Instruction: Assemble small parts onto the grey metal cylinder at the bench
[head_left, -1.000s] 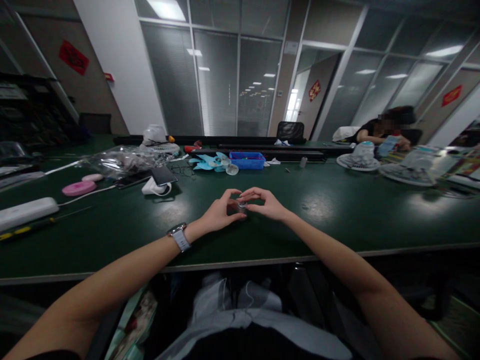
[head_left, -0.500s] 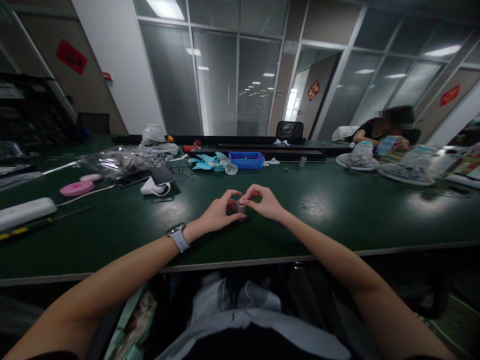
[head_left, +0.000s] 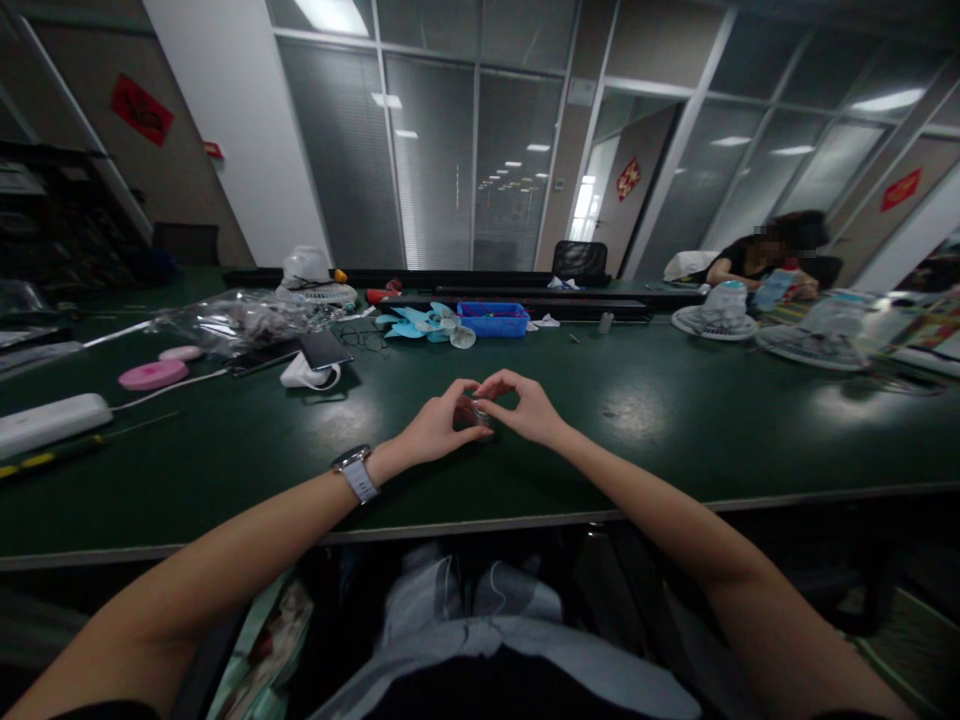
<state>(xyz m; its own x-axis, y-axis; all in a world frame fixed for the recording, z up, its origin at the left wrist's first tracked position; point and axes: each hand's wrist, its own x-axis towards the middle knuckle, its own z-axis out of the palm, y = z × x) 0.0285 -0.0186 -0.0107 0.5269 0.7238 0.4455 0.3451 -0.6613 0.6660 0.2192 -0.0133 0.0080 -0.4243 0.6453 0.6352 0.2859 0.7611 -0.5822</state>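
Note:
A small grey metal-looking cylinder (head_left: pixel 482 414) stands on the green table, partly hidden by fingers. My left hand (head_left: pixel 435 425) is closed around its side, thumb in front and fingers behind. At the cylinder's top, the thumb and forefinger of my right hand (head_left: pixel 525 408) are pinched together. Whether a small part sits between those fingertips is too small to tell. A watch (head_left: pixel 356 474) with a pale strap is on my left wrist.
Ahead are a blue basket (head_left: pixel 493 320), light-blue fan blades (head_left: pixel 416 322) and another small grey cylinder (head_left: pixel 604 322). To the left lie a phone (head_left: pixel 325 350), a white power strip (head_left: pixel 56 425) and a screwdriver (head_left: pixel 52 460). Fan parts (head_left: pixel 716 318) and a person (head_left: pixel 757 262) are at right.
My right fingertips have shifted slightly left over the cylinder's top, with the fingers more arched. My left hand and the cylinder have stayed nearly still.

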